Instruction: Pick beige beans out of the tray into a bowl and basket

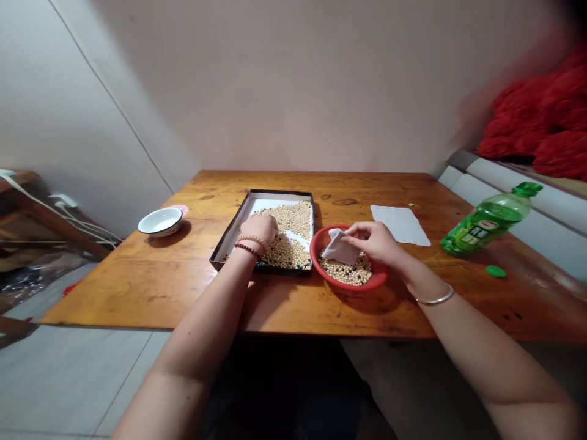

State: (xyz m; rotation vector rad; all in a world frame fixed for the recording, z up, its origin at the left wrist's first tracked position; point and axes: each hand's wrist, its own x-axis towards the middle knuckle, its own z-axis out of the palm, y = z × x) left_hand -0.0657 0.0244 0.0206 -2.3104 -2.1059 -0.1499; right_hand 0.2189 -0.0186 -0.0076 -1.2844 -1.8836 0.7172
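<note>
Wooden table (123, 293), both arms (206, 311) outstretched

Left hand (260, 231) curled palm-down, right hand (372, 239) pinching, forearms (463, 342) reaching forward

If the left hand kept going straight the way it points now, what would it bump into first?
The left hand would most likely meet the pale soybeans heaped in the shallow black tray first; it looks almost on them already, though depth is hard to judge from this view.
</note>
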